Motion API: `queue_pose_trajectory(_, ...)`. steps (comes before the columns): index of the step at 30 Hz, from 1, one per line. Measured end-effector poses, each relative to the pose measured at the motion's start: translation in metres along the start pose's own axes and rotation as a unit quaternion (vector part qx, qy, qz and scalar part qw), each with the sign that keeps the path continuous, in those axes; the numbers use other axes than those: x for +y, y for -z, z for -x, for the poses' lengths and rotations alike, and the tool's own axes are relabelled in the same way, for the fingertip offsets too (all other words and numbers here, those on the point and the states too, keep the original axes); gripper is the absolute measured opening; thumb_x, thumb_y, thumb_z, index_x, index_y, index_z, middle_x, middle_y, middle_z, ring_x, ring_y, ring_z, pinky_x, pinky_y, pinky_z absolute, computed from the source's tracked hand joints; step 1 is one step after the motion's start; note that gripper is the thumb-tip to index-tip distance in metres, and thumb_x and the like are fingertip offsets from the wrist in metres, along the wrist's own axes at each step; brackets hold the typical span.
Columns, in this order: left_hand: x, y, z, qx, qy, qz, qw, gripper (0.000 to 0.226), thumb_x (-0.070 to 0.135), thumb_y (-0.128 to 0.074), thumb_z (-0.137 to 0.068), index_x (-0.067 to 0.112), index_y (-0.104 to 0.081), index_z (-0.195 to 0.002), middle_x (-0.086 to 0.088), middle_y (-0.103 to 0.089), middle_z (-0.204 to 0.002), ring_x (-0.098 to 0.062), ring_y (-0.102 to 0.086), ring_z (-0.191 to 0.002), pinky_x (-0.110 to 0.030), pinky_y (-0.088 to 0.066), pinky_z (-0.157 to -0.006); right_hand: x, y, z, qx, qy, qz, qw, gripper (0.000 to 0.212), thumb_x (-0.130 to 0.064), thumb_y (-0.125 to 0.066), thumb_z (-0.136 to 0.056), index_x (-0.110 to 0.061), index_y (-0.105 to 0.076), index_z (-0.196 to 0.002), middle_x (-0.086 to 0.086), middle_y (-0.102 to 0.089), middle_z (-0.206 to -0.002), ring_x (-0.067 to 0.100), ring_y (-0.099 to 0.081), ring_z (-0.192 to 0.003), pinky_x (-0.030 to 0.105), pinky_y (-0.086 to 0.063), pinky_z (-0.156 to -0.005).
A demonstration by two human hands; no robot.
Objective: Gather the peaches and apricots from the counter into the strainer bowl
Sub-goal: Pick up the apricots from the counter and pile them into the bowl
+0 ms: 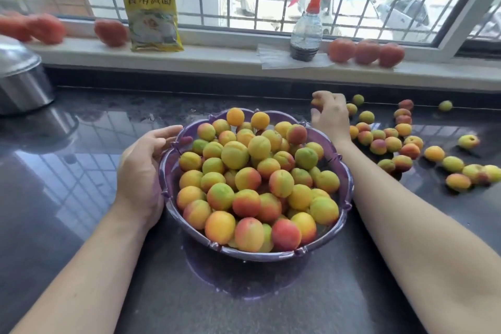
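A glossy purple plastic strainer bowl with a scalloped rim (342, 198) sits near the front of the dark polished stone counter (81, 225), heaped with small yellow, orange and red-blushed peaches and apricots (254, 179). The left hand (141, 168) rests against the bowl's left wall, fingers relaxed and straight along the rim, its grip loose and holding nothing. Beyond the bowl's far right edge, the right hand (332, 114) has its grip curled around a small orange-red fruit (316, 104) just above the counter. To the right of that hand, loose fruit of the same kind (393, 144) lies scattered across the counter, some touching in clusters, others apart toward the right edge. At far left stands a lidded steel pot (21, 81). On the white windowsill (217, 62) behind are a yellow printed packet (153, 11), upright, a clear spray bottle with a red trigger head (306, 27) holding dark liquid, and several blurred red round fruits (366, 53) in groups at left and right.
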State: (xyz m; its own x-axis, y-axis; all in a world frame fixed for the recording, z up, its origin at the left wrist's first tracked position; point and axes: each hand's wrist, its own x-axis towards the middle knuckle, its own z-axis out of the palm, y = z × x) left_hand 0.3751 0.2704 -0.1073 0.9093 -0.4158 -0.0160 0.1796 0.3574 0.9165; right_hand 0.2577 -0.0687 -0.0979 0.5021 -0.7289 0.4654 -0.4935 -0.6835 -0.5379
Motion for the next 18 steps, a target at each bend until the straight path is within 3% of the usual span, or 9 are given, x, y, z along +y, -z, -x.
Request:
queue_pose_trajectory(2,0.000,0.001,0.000,0.000,0.006,-0.004,1.000,0.038,0.020,-0.053,-0.090,0.007,-0.077,-0.117,-0.024,-0.075,-0.121,-0.043,-0.071,-0.119,-0.066,-0.048,-0.112,-0.004,0.018,0.005,0.023,-0.049,-0.115,0.992,0.025,-0.016,-0.062,-0.095,-0.016,-0.063,-0.121,0.011,-0.066,-0.113,0.026,-0.064,-0.102,0.035,-0.051,-0.098)
queue_pose_trajectory(4,0.000,0.000,0.001,-0.001,0.006,-0.010,1.000,0.037,0.022,-0.055,-0.088,0.009,-0.079,-0.113,-0.024,-0.076,-0.119,-0.044,-0.071,-0.118,-0.067,-0.047,-0.112,-0.019,0.047,0.009,0.001,-0.089,-0.250,0.964,0.020,-0.020,-0.062,-0.097,-0.016,-0.064,-0.116,0.007,-0.072,-0.101,0.023,-0.070,-0.086,0.046,-0.060,-0.085)
queue_pose_trajectory(6,0.001,-0.002,0.003,0.000,0.001,-0.022,1.000,0.034,0.022,-0.056,-0.087,0.012,-0.082,-0.105,-0.024,-0.076,-0.117,-0.045,-0.071,-0.117,-0.068,-0.048,-0.111,-0.042,0.084,0.011,-0.054,-0.066,-0.326,0.942,0.020,-0.019,-0.060,-0.099,-0.016,-0.064,-0.118,0.008,-0.073,-0.101,0.025,-0.072,-0.083,0.038,-0.062,-0.079)
queue_pose_trajectory(9,0.002,-0.004,0.005,-0.001,-0.003,-0.019,1.000,0.033,0.021,-0.056,-0.087,0.014,-0.084,-0.101,-0.024,-0.076,-0.116,-0.045,-0.071,-0.117,-0.069,-0.048,-0.110,-0.078,0.133,0.017,-0.142,0.014,-0.371,0.918,0.020,-0.019,-0.062,-0.100,-0.019,-0.068,-0.119,0.005,-0.074,-0.099,0.024,-0.073,-0.087,0.035,-0.059,-0.085)
queue_pose_trajectory(13,0.003,-0.004,0.006,-0.004,-0.003,-0.020,1.000,0.033,0.022,-0.055,-0.089,0.013,-0.083,-0.103,-0.025,-0.076,-0.117,-0.045,-0.071,-0.117,-0.070,-0.048,-0.110,-0.104,0.147,0.034,-0.239,0.071,-0.292,0.923,0.029,-0.019,-0.065,-0.098,-0.026,-0.068,-0.126,-0.003,-0.074,-0.109,0.014,-0.072,-0.100,0.029,-0.056,-0.090)
queue_pose_trajectory(16,0.002,-0.004,0.006,0.003,-0.010,-0.030,1.000,0.033,0.017,-0.053,-0.091,0.012,-0.083,-0.101,-0.025,-0.077,-0.114,-0.045,-0.072,-0.114,-0.069,-0.049,-0.109,-0.117,0.128,0.043,-0.318,0.096,-0.209,0.920,0.037,-0.013,-0.052,-0.105,-0.025,-0.061,-0.138,-0.011,-0.070,-0.118,0.002,-0.068,-0.106,0.024,-0.053,-0.099)
queue_pose_trajectory(18,0.002,-0.004,0.005,0.001,-0.010,-0.032,0.999,0.033,0.019,-0.053,-0.091,0.013,-0.083,-0.102,-0.024,-0.077,-0.114,-0.043,-0.073,-0.113,-0.066,-0.050,-0.109,-0.121,0.108,0.045,-0.318,0.133,-0.138,0.929,0.040,-0.005,-0.046,-0.105,-0.024,-0.065,-0.135,-0.008,-0.065,-0.122,0.004,-0.066,-0.108,0.017,-0.051,-0.096)
